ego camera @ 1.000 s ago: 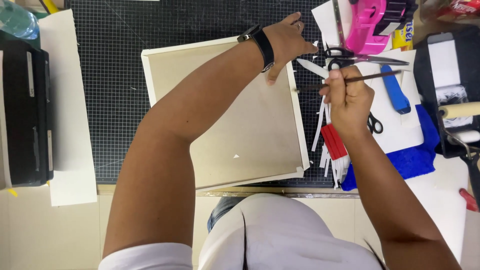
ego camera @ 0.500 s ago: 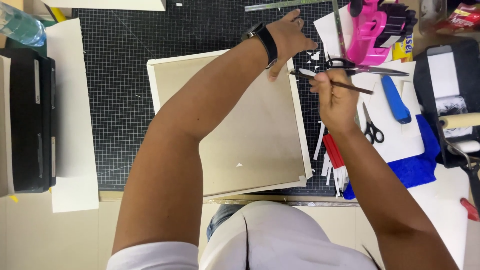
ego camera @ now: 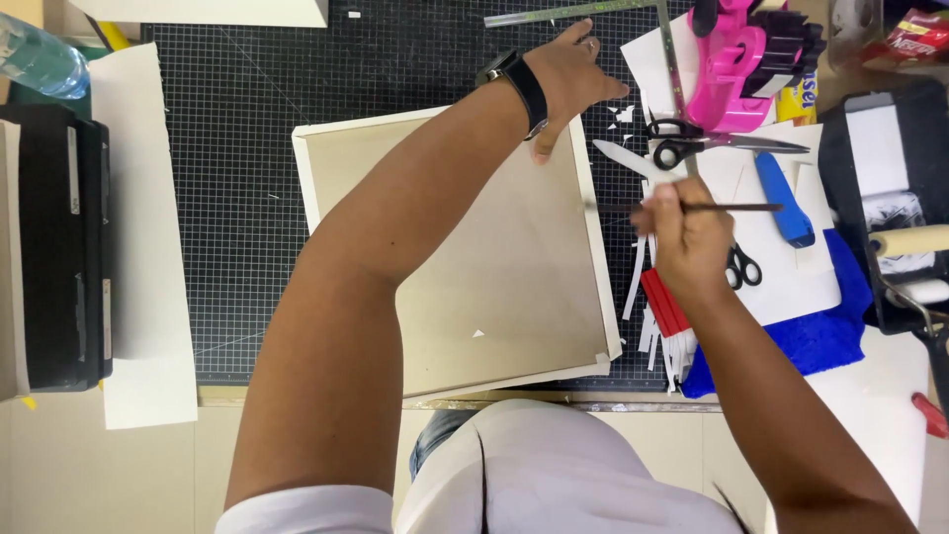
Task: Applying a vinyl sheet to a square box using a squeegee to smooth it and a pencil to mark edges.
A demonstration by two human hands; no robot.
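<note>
at the far left of the table [ego camera: 59, 475] sits a black case [ego camera: 54, 252] with a white card sheet [ego camera: 143, 237] beside it, on the dark gridded cutting mat [ego camera: 237, 148]. next comes the shallow square tray of pale board with white edges [ego camera: 504, 287], lying flat, open face up. my left hand [ego camera: 573, 74] is spread open, pressing on its far right corner. my right hand [ego camera: 687, 237] is closed around a thin dark brush [ego camera: 732, 208], its long axis running left to right, tip towards the tray's right wall. i judge i'm brushing that edge; the next stroke needs a steady tray. black scissors [ego camera: 692, 148] and a pink tape dispenser [ego camera: 736, 64] lie further right.
</note>
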